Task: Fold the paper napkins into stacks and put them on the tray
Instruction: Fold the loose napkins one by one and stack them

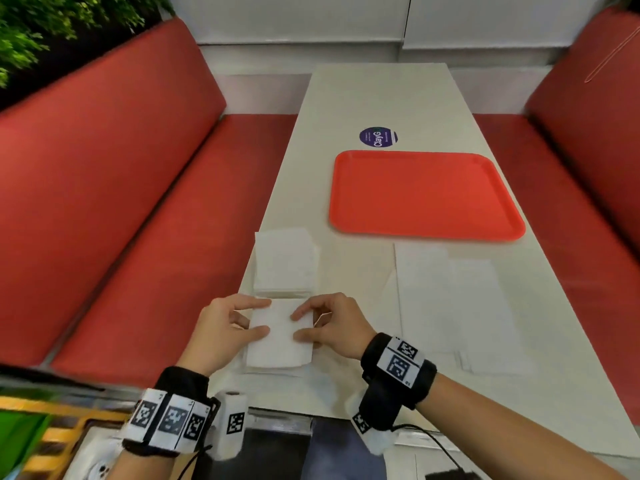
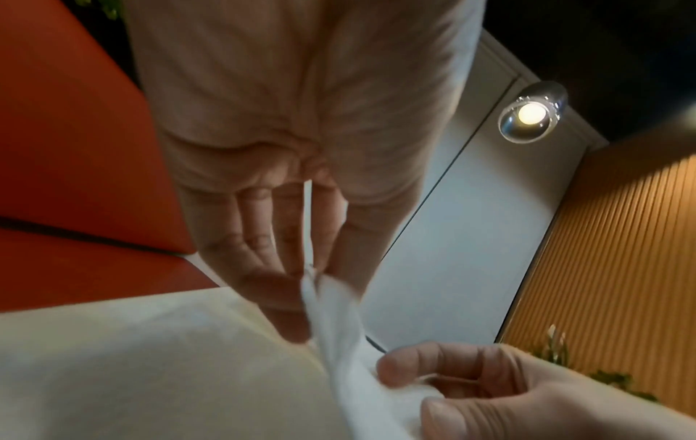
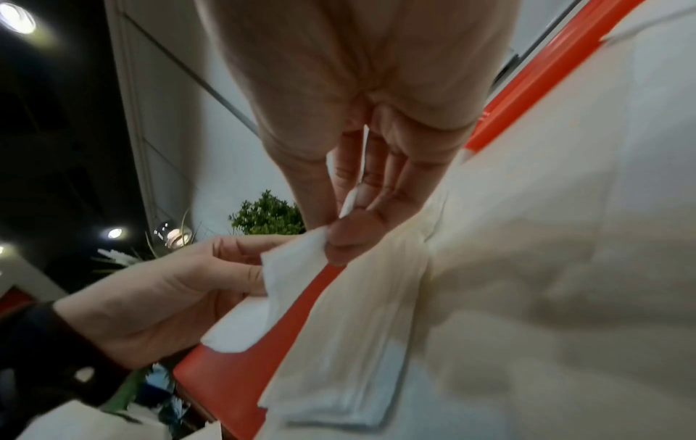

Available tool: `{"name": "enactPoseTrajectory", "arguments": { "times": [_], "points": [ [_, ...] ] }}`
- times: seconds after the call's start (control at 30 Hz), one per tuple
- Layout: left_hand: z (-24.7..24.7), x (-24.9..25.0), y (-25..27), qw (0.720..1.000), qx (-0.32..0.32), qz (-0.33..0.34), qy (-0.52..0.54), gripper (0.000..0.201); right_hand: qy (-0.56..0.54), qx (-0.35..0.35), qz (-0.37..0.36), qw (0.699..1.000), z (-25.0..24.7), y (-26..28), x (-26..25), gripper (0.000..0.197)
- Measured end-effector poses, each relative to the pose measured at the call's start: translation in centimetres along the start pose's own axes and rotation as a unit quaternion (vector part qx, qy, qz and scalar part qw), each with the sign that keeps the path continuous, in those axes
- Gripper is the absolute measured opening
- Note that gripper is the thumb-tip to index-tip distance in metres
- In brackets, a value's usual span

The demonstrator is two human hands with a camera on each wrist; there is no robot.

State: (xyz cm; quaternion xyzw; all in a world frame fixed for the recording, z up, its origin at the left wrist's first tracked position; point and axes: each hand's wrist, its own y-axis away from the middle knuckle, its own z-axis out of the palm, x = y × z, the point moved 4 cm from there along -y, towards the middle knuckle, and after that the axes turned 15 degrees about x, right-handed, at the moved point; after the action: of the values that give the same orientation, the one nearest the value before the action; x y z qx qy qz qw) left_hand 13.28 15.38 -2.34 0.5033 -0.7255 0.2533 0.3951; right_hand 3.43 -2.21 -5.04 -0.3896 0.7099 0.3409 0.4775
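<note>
A white paper napkin is held a little above the table's near left corner, with both hands pinching it. My left hand pinches its left edge between thumb and fingers, seen close in the left wrist view. My right hand pinches its right edge. Just beyond lies a stack of white napkins. Another napkin lies flat on the table under the held one. The red tray sits further back on the right, with nothing on it.
Flat white paper sheets cover the table right of my hands. A round purple sticker lies beyond the tray. Red bench seats flank the long white table on both sides.
</note>
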Motion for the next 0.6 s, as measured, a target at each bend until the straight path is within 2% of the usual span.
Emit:
{"name": "enactPoseTrajectory", "arguments": {
  "times": [0.13, 0.23, 0.33, 0.4, 0.5, 0.6],
  "points": [
    [0.0, -1.4, -0.2, 0.997, 0.021, 0.044, -0.063, 0.037, 0.066, -0.01, 0.003, 0.998, 1.9, -0.5, 0.4, 0.029],
    [1.0, -2.2, -0.1, 0.991, 0.006, 0.048, -0.128, 0.037, 0.118, -0.033, 0.005, 0.992, 2.9, -0.6, 0.9, 0.032],
    [1.4, -1.9, 0.0, 0.982, 0.009, 0.05, -0.179, 0.034, 0.124, -0.036, 0.012, 0.992, 2.3, -0.3, 0.6, 0.033],
    [1.4, -0.3, 0.4, 0.972, 0.022, 0.08, -0.222, 0.031, 0.11, -0.038, 0.026, 0.993, 0.9, 0.2, 0.2, 0.032],
    [2.9, 3.5, 0.9, 0.978, 0.021, 0.134, -0.16, 0.023, 0.055, -0.038, 0.071, 0.995, -2.7, 1.0, -0.1, 0.031],
    [6.6, 6.8, 0.9, 0.994, -0.023, 0.103, -0.014, 0.017, 0.043, 0.022, 0.119, 0.992, -7.8, 0.9, 1.2, 0.027]
  ]
}}
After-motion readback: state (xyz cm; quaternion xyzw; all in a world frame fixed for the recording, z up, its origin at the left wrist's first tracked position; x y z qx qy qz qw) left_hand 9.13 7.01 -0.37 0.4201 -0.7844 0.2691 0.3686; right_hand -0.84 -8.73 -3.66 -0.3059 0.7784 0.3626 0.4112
